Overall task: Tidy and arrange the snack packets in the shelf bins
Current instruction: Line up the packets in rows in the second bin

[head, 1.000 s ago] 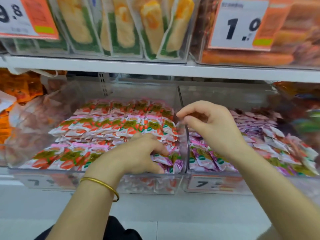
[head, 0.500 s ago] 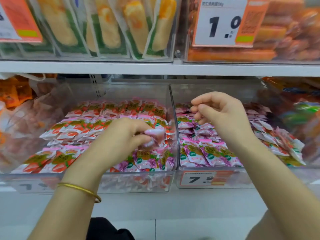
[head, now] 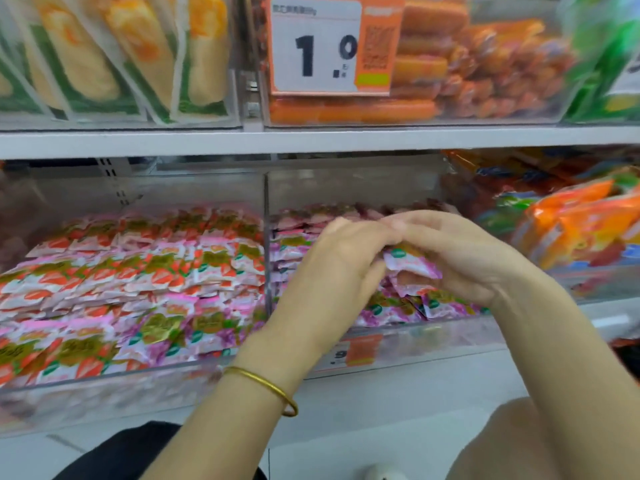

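Note:
Two clear bins stand side by side on the lower shelf. The left bin (head: 104,386) holds rows of red strawberry packets (head: 145,271), with several purple ones at its front right. The right bin (head: 433,337) holds purple packets (head: 391,308). Both hands are over the right bin, fingertips meeting. My left hand (head: 332,268) and my right hand (head: 460,258) together hold a purple packet (head: 410,263) between them, just above the pile. Whether a second packet is under it is unclear.
A clear divider wall (head: 266,237) separates the two bins. The shelf board (head: 311,140) above carries bins of yellow cakes (head: 114,57) and orange sausages (head: 433,64) with a price tag (head: 322,46). Orange bags (head: 581,223) fill the bin to the right.
My left hand lifted a purple packet out of the left bin and carried it right, over the divider. It now meets my right hand above the right bin. The camera view shifted right.

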Action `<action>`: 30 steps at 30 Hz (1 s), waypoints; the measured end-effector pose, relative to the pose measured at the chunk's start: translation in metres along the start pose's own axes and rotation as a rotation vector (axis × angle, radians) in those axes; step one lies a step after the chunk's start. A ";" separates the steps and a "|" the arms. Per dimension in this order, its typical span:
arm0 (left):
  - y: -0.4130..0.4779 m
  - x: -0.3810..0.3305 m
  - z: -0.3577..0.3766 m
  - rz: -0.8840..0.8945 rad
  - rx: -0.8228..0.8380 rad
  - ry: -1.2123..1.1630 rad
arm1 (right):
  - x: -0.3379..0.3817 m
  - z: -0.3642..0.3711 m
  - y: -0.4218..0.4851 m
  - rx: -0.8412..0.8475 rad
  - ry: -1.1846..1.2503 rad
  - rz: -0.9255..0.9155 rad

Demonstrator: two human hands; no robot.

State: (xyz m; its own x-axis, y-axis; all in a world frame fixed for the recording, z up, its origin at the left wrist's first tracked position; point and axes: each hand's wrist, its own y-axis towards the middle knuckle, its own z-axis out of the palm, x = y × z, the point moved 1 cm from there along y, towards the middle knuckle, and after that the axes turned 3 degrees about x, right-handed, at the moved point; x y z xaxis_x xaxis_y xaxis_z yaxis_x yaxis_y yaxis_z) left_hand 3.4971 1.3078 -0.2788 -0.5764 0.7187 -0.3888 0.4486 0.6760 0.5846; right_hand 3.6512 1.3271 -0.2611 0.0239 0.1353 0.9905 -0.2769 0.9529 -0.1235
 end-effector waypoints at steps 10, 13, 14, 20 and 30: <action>0.014 0.012 0.025 -0.264 0.133 0.009 | -0.019 -0.076 0.005 -0.483 -0.763 -0.023; 0.018 0.014 0.030 -0.306 0.153 -0.003 | -0.021 -0.062 0.013 -0.298 -0.927 0.033; 0.019 0.014 0.032 -0.317 0.160 -0.009 | -0.023 -0.055 0.016 -0.202 -1.011 0.085; 0.025 0.013 0.043 -0.357 0.243 -0.025 | -0.017 -0.057 0.017 -0.099 -1.165 0.181; 0.030 0.016 0.048 -0.402 0.242 -0.018 | -0.027 -0.062 0.019 -0.249 -0.929 0.110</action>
State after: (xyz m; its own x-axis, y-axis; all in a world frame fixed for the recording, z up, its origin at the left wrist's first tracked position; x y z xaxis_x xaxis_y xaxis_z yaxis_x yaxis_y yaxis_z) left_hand 3.5347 1.3474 -0.3013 -0.7264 0.3930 -0.5638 0.3394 0.9185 0.2029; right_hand 3.7047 1.3583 -0.2942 -0.7886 0.0607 0.6120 -0.0181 0.9924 -0.1217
